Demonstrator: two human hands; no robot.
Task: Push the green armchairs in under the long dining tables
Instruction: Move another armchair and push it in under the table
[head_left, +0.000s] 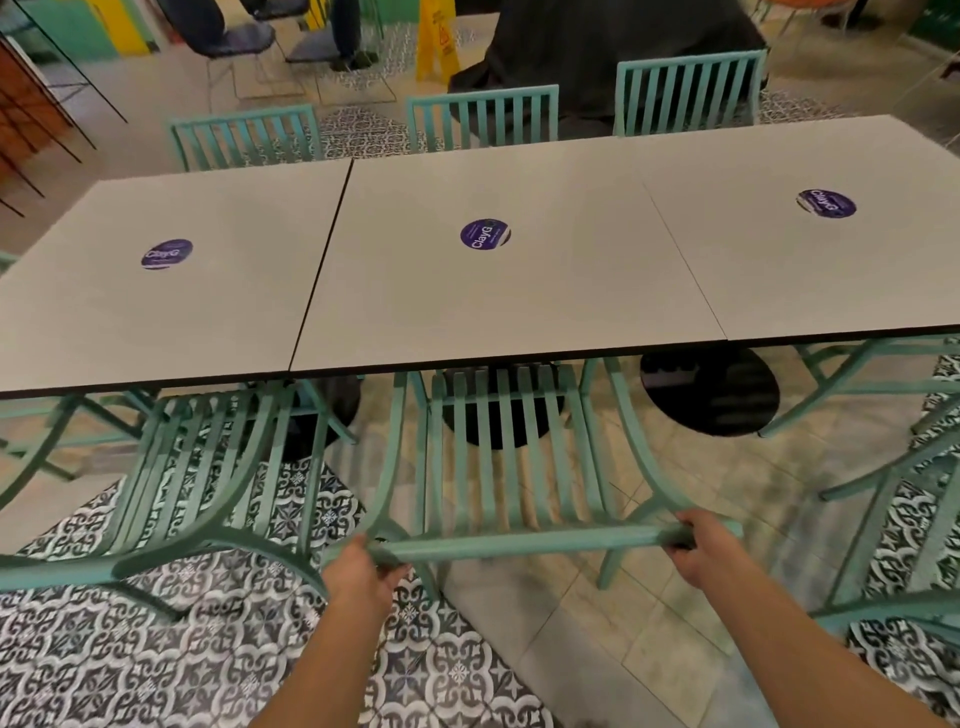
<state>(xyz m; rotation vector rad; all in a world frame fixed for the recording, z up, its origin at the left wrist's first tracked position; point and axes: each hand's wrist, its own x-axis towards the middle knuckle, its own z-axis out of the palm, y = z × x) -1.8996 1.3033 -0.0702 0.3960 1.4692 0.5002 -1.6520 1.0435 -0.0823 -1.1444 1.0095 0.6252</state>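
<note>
A green slatted armchair (498, 457) stands right in front of me, its seat partly under the long grey table (519, 291). My left hand (363, 571) grips the left end of the chair's top rail, and my right hand (701, 545) grips the right end. A second green armchair (197, 467) stands to the left, also partly under the table. Another green chair (893, 493) is at the right edge, further out from the table.
Three green chairs (483, 117) line the table's far side. Black round table bases (711, 389) sit on the tiled floor. A yellow wet-floor sign (436, 36) and dark chairs (234, 36) stand beyond. Round purple stickers (484, 235) mark the tabletops.
</note>
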